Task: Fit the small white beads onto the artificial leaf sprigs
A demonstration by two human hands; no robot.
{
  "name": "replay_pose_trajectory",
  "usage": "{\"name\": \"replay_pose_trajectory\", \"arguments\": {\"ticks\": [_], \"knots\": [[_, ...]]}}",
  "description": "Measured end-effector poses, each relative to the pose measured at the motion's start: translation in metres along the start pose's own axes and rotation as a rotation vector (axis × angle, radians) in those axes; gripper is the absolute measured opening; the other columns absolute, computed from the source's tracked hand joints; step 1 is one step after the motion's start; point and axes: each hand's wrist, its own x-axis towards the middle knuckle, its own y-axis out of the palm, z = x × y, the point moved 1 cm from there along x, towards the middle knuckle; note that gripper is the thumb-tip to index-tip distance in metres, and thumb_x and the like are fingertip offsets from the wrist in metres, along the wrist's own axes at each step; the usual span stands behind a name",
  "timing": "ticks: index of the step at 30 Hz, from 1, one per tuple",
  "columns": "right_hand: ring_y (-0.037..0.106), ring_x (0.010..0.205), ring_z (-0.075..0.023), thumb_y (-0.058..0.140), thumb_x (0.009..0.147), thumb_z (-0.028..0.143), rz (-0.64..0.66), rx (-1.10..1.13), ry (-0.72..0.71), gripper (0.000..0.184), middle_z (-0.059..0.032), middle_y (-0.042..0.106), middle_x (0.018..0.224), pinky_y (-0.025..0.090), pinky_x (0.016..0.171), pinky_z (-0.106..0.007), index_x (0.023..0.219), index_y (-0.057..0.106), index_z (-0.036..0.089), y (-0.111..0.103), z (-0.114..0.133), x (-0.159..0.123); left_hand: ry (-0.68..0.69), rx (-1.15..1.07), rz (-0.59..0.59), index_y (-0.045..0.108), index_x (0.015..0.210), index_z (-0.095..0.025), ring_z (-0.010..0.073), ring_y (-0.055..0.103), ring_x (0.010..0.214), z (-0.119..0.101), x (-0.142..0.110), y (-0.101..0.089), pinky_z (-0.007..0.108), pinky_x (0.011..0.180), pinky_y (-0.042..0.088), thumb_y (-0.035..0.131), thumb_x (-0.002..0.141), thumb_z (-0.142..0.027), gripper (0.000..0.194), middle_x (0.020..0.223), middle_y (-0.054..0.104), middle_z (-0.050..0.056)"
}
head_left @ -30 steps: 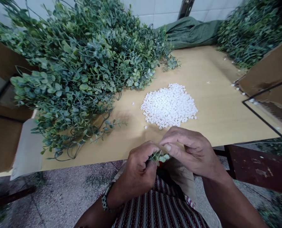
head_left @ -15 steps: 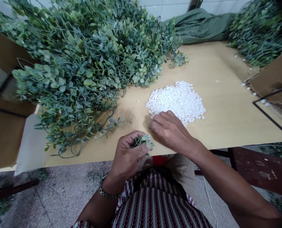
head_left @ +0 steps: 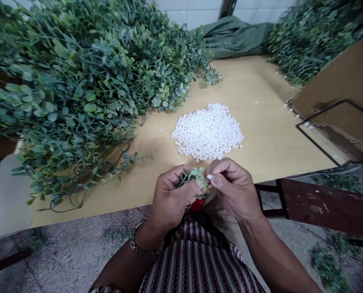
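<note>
My left hand point(head_left: 172, 195) is closed round a sprig of artificial leaves point(head_left: 196, 175) at the table's front edge. Between the thumb and forefinger of my right hand point(head_left: 235, 189) is a small white bead-like piece point(head_left: 209, 177), right beside the sprig's leafy tip. Whether the piece touches the sprig I cannot tell. Just beyond both hands lies a heap of the same small white pieces point(head_left: 207, 132). A large pile of artificial greenery point(head_left: 108, 73) fills the table's left side, with a loose stem point(head_left: 132, 158) sticking out toward the hands.
More greenery point(head_left: 312, 44) is piled at the back right, beside a cardboard box point(head_left: 337, 77) with a black wire frame point(head_left: 317, 142). Green cloth point(head_left: 236, 38) lies along the wall. A dark wooden bench point(head_left: 328, 207) stands right of the table point(head_left: 261, 138).
My right hand went from my left hand to the white heap, then came back with a white piece pinched in its fingers. My left hand kept the sprig. The camera view shifted.
</note>
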Motion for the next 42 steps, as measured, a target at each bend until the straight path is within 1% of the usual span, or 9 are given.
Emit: {"name": "replay_pose_trajectory", "arguments": {"ticks": [3,6,10,13,21,26,31,38,42], "knots": [[0.051,0.06,-0.0102,0.078,0.077,0.032,-0.064,0.077,0.0,0.017,0.0032,0.06,0.065,0.041,0.057,-0.022,0.071,0.065,0.022,-0.003,-0.002,-0.002,0.015,0.087,0.028,0.059,0.065,-0.014,0.0042,0.034,0.046,0.003,0.002,0.005,0.017,0.041,0.027,0.077,0.07,-0.029,0.024,0.056,0.049,-0.004],[0.05,0.06,-0.0103,0.079,0.076,0.032,-0.111,0.081,-0.013,0.018,0.0036,0.059,0.064,0.04,0.056,-0.022,0.07,0.065,0.022,-0.006,-0.004,-0.004,0.04,0.145,0.048,0.059,0.066,-0.015,0.0042,0.033,0.045,0.006,0.005,0.008,0.018,0.041,0.028,0.073,0.073,-0.027,0.02,0.056,0.048,-0.005],[0.051,0.063,-0.0098,0.077,0.078,0.029,-0.126,0.04,-0.055,0.014,0.004,0.061,0.067,0.04,0.059,-0.022,0.073,0.066,0.022,-0.012,-0.006,-0.007,0.065,0.182,0.05,0.058,0.066,-0.016,0.0042,0.032,0.043,0.008,0.008,0.011,0.019,0.042,0.028,0.069,0.075,-0.024,0.016,0.053,0.047,-0.006],[0.053,0.066,-0.0096,0.075,0.08,0.026,-0.126,-0.007,-0.099,0.011,0.0041,0.062,0.07,0.042,0.062,-0.022,0.075,0.066,0.022,-0.016,-0.008,-0.008,0.064,0.197,0.045,0.056,0.063,-0.016,0.0043,0.032,0.043,0.009,0.009,0.014,0.019,0.041,0.027,0.068,0.075,-0.023,0.018,0.052,0.046,-0.006],[0.057,0.069,-0.0108,0.07,0.084,0.018,-0.153,-0.183,-0.264,0.007,0.0027,0.063,0.073,0.046,0.065,-0.024,0.079,0.066,0.022,-0.018,-0.006,-0.008,0.049,0.206,0.032,0.058,0.066,-0.017,0.004,0.033,0.043,0.011,0.011,0.018,0.019,0.041,0.027,0.066,0.076,-0.021,0.014,0.054,0.046,-0.007],[0.061,0.074,-0.0122,0.065,0.084,0.009,-0.19,-0.363,-0.433,0.013,0.0013,0.064,0.076,0.049,0.066,-0.025,0.083,0.067,0.022,-0.017,-0.004,-0.01,0.031,0.195,0.019,0.055,0.064,-0.017,0.0037,0.033,0.042,0.015,0.016,0.019,0.019,0.041,0.028,0.066,0.075,-0.019,0.015,0.053,0.045,-0.007],[0.062,0.075,-0.0132,0.063,0.083,0.003,-0.208,-0.526,-0.558,0.019,-0.0002,0.065,0.079,0.051,0.066,-0.026,0.088,0.066,0.021,-0.019,-0.005,-0.012,0.016,0.221,-0.035,0.053,0.063,-0.017,0.0036,0.032,0.042,0.02,0.021,0.022,0.018,0.041,0.027,0.064,0.074,-0.019,0.016,0.052,0.043,-0.008],[0.064,0.074,-0.0135,0.062,0.082,0.002,-0.26,-0.684,-0.66,0.021,-0.0011,0.068,0.079,0.053,0.064,-0.026,0.091,0.065,0.02,-0.02,-0.011,-0.013,-0.006,0.219,-0.059,0.049,0.062,-0.018,0.0043,0.028,0.043,0.03,0.026,0.023,0.018,0.041,0.025,0.062,0.074,-0.022,0.018,0.051,0.038,-0.008],[0.066,0.073,-0.0139,0.062,0.082,0.002,-0.253,-0.699,-0.697,0.02,-0.0015,0.069,0.078,0.054,0.063,-0.026,0.09,0.065,0.02,-0.019,-0.012,-0.011,0.031,0.237,-0.051,0.05,0.062,-0.018,0.0048,0.028,0.045,0.034,0.029,0.019,0.018,0.042,0.026,0.063,0.074,-0.022,0.018,0.052,0.038,-0.008]]}}
